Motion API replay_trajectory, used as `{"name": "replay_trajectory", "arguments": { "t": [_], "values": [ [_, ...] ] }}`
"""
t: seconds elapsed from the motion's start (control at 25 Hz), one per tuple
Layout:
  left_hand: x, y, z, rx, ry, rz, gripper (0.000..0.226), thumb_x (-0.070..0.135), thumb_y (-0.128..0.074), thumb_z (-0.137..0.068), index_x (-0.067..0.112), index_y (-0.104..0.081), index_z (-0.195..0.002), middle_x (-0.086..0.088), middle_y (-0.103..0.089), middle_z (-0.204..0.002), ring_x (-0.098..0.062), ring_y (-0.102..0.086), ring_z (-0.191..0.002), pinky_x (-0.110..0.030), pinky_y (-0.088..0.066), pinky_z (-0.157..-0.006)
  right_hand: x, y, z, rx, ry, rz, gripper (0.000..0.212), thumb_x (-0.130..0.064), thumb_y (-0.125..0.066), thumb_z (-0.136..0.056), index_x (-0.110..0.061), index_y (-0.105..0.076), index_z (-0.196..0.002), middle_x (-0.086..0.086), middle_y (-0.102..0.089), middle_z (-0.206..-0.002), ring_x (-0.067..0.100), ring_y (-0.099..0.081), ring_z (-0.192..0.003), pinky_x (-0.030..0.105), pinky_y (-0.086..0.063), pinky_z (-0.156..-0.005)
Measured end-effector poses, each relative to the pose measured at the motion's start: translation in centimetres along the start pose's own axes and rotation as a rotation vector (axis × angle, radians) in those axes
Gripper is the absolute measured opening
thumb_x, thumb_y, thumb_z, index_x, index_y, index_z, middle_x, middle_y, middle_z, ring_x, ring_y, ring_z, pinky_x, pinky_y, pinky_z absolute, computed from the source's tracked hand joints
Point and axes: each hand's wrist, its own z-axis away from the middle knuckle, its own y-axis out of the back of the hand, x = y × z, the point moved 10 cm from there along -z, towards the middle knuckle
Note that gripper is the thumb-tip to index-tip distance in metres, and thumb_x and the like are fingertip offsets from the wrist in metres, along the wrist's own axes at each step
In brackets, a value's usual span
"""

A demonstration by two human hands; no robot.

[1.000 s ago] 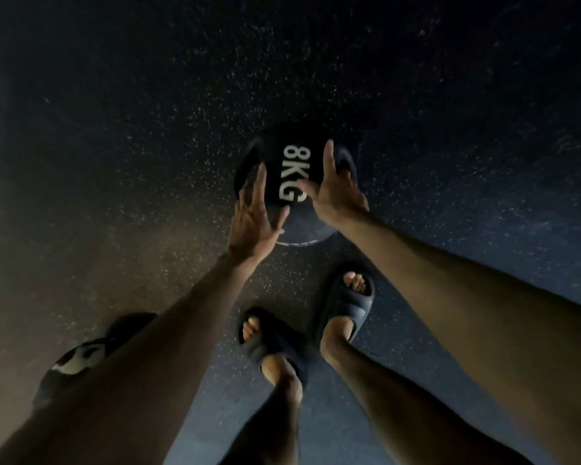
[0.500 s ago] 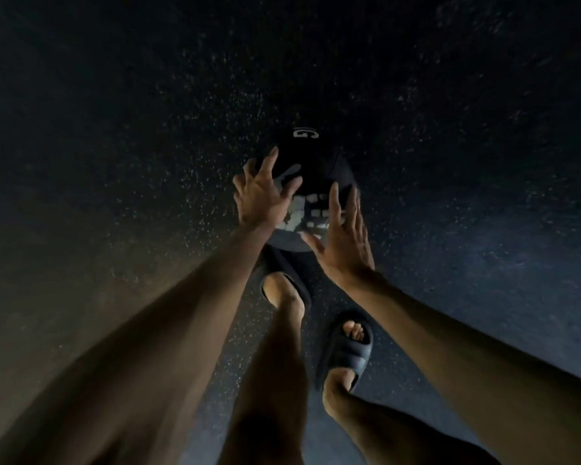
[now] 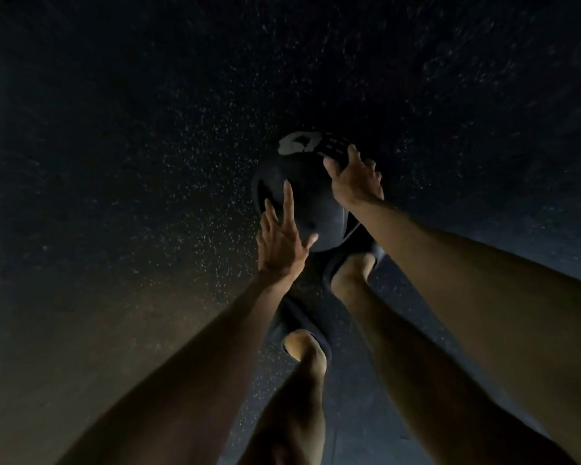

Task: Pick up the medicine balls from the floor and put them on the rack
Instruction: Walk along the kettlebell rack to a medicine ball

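Rolling medicine ball [image 3: 302,203] away | logo [image 3: 296,144] now atop | left hand [image 3: 282,239] fingers [image 3: 287,199] straight, touching | right hand [image 3: 356,179] fingers [image 3: 353,152] curled over it

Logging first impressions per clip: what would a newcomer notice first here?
A dark medicine ball with a white logo sits centre frame against the speckled floor. The left hand touches its near left side with straight fingers; the right hand grips its upper right. Two sandalled feet stand just below.

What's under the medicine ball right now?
Speckled dark floor shows around the medicine ball, and a dark sandal pokes out beneath its near edge. The sandal's toe and any contact with the floor are covered by the ball.
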Motion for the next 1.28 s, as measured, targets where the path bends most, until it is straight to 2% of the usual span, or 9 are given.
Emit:
{"name": "replay_trajectory", "arguments": {
  "t": [0.12, 0.28, 0.48, 0.56, 0.72, 0.84, 0.96, 1.16, 1.28],
  "values": [
    [0.9, 3.3, -5.0, 0.058, 0.016, -0.025, 0.099, 0.057, -0.061, -0.090, 0.034, 0.006, -0.158, -0.024, -0.014, -0.162, -0.040, -0.029, -0.144, -0.053, -0.039, -0.109, -2.5, 1.0, -2.6, 0.034, 0.048, 0.004, 0.070, -0.061, -0.035, -0.101, -0.028, -0.019, -0.160, 0.016, -0.024, -0.162, 0.040, -0.027, -0.145, 0.055, -0.026, -0.116],
    [1.1, 6.6, -10.3, 0.075, 0.101, 0.062, 0.084, 0.064, -0.051, -0.091, 0.038, -0.009, -0.158, -0.014, -0.031, -0.158, -0.037, -0.043, -0.136, -0.052, -0.046, -0.100, -5.3, 2.5, -2.1, 0.097, 0.303, 0.044, 0.074, -0.060, -0.039, -0.100, -0.024, -0.017, -0.160, 0.016, -0.015, -0.166, 0.035, -0.016, -0.152, 0.054, -0.023, -0.120],
    [-0.1, 10.1, -16.8, 0.150, 0.292, 0.374, 0.069, 0.062, -0.048, -0.094, 0.023, -0.035, -0.150, -0.013, -0.053, -0.141, -0.036, -0.055, -0.124, -0.046, -0.051, -0.097, -6.7, 1.1, 0.4, -0.050, 0.481, 0.146, 0.096, -0.058, -0.053, -0.095, -0.025, 0.009, -0.161, 0.017, -0.016, -0.165, 0.037, -0.032, -0.146, 0.052, -0.033, -0.114],
    [-0.1, 10.6, -17.9, 0.110, 0.283, 0.392, 0.074, 0.065, -0.046, -0.091, 0.025, -0.033, -0.151, -0.013, -0.051, -0.143, -0.035, -0.053, -0.126, -0.047, -0.049, -0.100, -8.9, 1.8, -1.7, -0.049, 0.452, 0.212, 0.094, -0.055, -0.052, -0.098, -0.027, 0.013, -0.160, 0.019, -0.023, -0.163, 0.038, -0.037, -0.143, 0.054, -0.030, -0.115],
    [-0.5, 11.3, -17.9, 0.051, 0.272, 0.404, 0.086, 0.062, -0.059, -0.088, 0.037, -0.014, -0.157, -0.010, -0.034, -0.157, -0.032, -0.039, -0.139, -0.052, -0.042, -0.108, -14.8, 4.1, -7.7, -0.128, 0.376, 0.400, 0.083, -0.056, -0.039, -0.102, -0.032, 0.016, -0.159, 0.024, -0.030, -0.159, 0.037, -0.025, -0.150, 0.060, -0.011, -0.121],
    [0.3, 10.8, -17.3, -0.010, 0.262, 0.389, 0.102, 0.056, -0.067, -0.086, 0.040, 0.005, -0.157, -0.017, -0.016, -0.162, -0.040, -0.025, -0.145, -0.062, -0.037, -0.109, -20.0, 6.0, -11.4, -0.170, 0.389, 0.522, 0.068, -0.046, -0.036, -0.106, -0.036, 0.006, -0.159, 0.018, -0.035, -0.158, 0.037, -0.032, -0.145, 0.060, -0.013, -0.119],
    [1.8, 11.8, -18.6, 0.045, 0.292, 0.360, 0.101, 0.058, -0.063, -0.087, 0.040, 0.008, -0.156, -0.024, -0.022, -0.157, -0.045, -0.033, -0.139, -0.059, -0.036, -0.108, -24.6, 7.4, -14.8, -0.134, 0.377, 0.537, 0.057, -0.042, -0.030, -0.108, -0.035, -0.008, -0.160, 0.014, -0.046, -0.150, 0.039, -0.040, -0.138, 0.058, -0.018, -0.119],
    [1.7, 17.1, -25.7, 0.030, 0.344, 0.350, 0.092, 0.067, -0.053, -0.088, 0.046, 0.007, -0.155, -0.029, -0.036, -0.141, -0.045, -0.044, -0.123, -0.059, -0.041, -0.101, -27.8, 8.9, -17.8, -0.068, 0.487, 0.349, 0.064, -0.047, -0.045, -0.102, -0.026, -0.025, -0.159, 0.013, -0.023, -0.163, 0.034, -0.023, -0.149, 0.053, -0.024, -0.120],
    [1.3, 19.5, -30.2, -0.033, 0.427, 0.437, 0.087, 0.066, -0.052, -0.090, 0.043, 0.000, -0.157, -0.022, -0.029, -0.154, -0.046, -0.036, -0.134, -0.054, -0.037, -0.106, -26.5, 10.2, -16.9, -0.088, 0.475, 0.260, 0.083, -0.047, -0.060, -0.095, -0.026, -0.014, -0.161, 0.015, -0.008, -0.167, 0.035, -0.012, -0.153, 0.055, -0.025, -0.121]
  ]
}}
